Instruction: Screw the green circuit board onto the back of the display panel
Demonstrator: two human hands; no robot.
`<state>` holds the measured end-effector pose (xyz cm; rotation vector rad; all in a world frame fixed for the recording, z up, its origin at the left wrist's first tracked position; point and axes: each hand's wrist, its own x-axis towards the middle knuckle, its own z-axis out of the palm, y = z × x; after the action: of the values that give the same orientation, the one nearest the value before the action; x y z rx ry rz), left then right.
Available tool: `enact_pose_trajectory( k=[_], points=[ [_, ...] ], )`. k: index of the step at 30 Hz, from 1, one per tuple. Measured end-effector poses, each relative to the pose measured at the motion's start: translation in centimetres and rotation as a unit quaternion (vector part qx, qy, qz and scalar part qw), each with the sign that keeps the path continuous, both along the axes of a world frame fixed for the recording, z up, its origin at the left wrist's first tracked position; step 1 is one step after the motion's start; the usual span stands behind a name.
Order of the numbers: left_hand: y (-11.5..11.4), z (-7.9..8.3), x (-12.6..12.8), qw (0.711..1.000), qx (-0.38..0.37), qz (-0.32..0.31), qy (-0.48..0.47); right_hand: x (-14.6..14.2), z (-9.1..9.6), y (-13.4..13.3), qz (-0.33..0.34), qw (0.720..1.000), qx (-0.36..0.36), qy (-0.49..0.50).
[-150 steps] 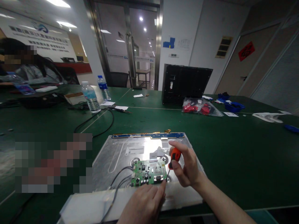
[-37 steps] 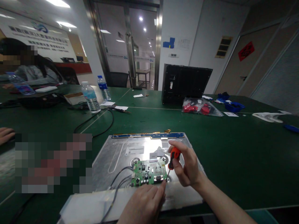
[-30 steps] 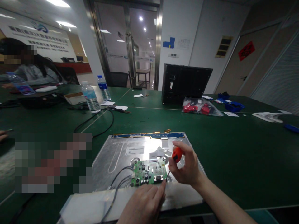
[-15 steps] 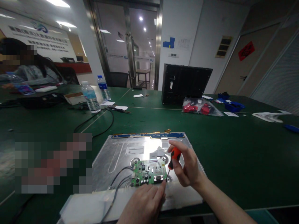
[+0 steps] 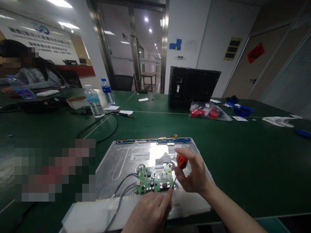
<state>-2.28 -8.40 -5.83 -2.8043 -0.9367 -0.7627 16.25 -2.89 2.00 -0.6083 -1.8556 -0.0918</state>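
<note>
My right hand [image 5: 194,170] is closed around the short orange-and-black handle of a screwdriver [image 5: 181,161]. Its thin shaft slants down to the near right corner of a green circuit board [image 5: 155,178]. At that corner rests the index fingertip of my left hand [image 5: 150,210], whose other fingers bend over the board's near edge and hold it. The board lies on the metal back of a display panel [image 5: 116,161], with dark cables [image 5: 121,197] leaving its left side. Whether a screw sits under the tip is too small to tell.
A blue circuit strip [image 5: 155,141] runs along the panel's far edge. Beyond stand a black monitor casing [image 5: 194,87], a plastic bag with red items [image 5: 209,111] and water bottles [image 5: 94,102]. A person [image 5: 31,71] sits at the far left. Black cable [image 5: 118,126] loops across the green table.
The screwdriver's handle has tilted and turned slightly in my right hand, and the thumb has shifted up and left. My left hand stays on the board.
</note>
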Motion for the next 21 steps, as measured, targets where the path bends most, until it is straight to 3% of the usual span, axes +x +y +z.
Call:
enact_pose_trajectory(
  k=[7, 15, 21],
  points=[
    [0.02, -0.08, 0.05, 1.000, 0.009, 0.010, 0.000, 0.29, 0.01, -0.17, 0.035, 0.998, -0.042, 0.007],
    [0.04, -0.04, 0.00, 1.000, 0.011, 0.006, 0.004, -0.21, -0.11, 0.10, -0.018, 1.000, 0.004, 0.009],
    [0.16, 0.38, 0.26, 0.999, 0.033, -0.005, -0.004, -0.06, 0.11, -0.04, 0.024, 1.000, -0.008, 0.005]
  ],
)
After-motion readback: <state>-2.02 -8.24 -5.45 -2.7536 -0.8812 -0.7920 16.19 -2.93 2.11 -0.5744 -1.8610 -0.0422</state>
